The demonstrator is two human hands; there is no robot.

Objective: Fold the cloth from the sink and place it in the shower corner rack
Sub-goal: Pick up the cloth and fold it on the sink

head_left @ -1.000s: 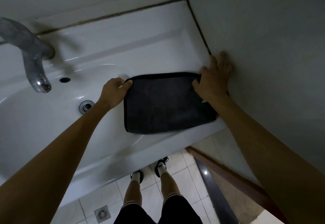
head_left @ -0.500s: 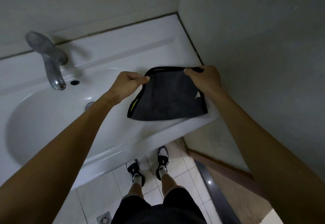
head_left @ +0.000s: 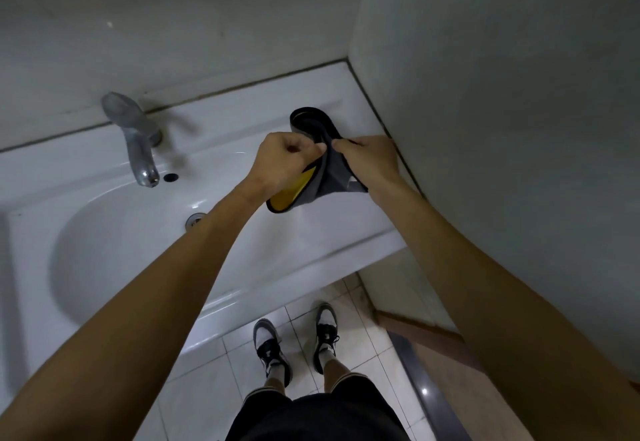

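The dark grey cloth point(head_left: 325, 180) with a black hem and a yellow underside hangs bunched in the air above the right side of the white sink point(head_left: 242, 232). My left hand point(head_left: 285, 160) and my right hand point(head_left: 369, 160) pinch its top edge close together, knuckles almost touching. A loop of the cloth curls up behind my hands. The yellow face shows below my left hand. No shower rack is in view.
A chrome faucet point(head_left: 136, 139) stands at the sink's back left, with the drain point(head_left: 195, 219) in the basin. A wall point(head_left: 502, 128) runs close along the right. Below are floor tiles, my shoes point(head_left: 294, 343) and a dark door threshold point(head_left: 429, 388).
The cloth lay flat on the sink's right ledge; both hands took its far edge, lifted it off and brought the corners together, so it now hangs folded and bunched.
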